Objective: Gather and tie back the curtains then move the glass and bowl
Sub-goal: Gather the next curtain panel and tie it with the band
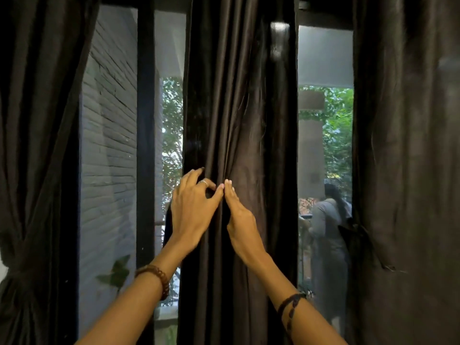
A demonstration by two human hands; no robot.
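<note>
Three dark curtains hang in front of a tall window (109, 145) with black frames. The left curtain (37, 145) is already gathered low down near the left edge, and the right curtain (408, 158) hangs down the right side, pulled in a little at its inner edge. The middle curtain (236, 108) hangs straight between two glass panes, and both hands are on it.

Through the left pane a grey brick wall (109, 120) and green leaves are seen. Through the right pane a person (328, 227) in grey clothes stands outside with the back to the window.

The left hand (191, 207) has its fingers curled around the left edge of the middle curtain, and its thumb presses a fold from the front, so it grips the cloth. It has a ring (203, 181) on one finger and a brown bracelet (155, 277) on the wrist. The right hand (239, 215) lies just beside it, thumbs almost touching, with the fingers tucked into a fold; they seem to hold it. A dark cord (290, 307) is around this wrist.

The glass and bowl are not in view.
</note>
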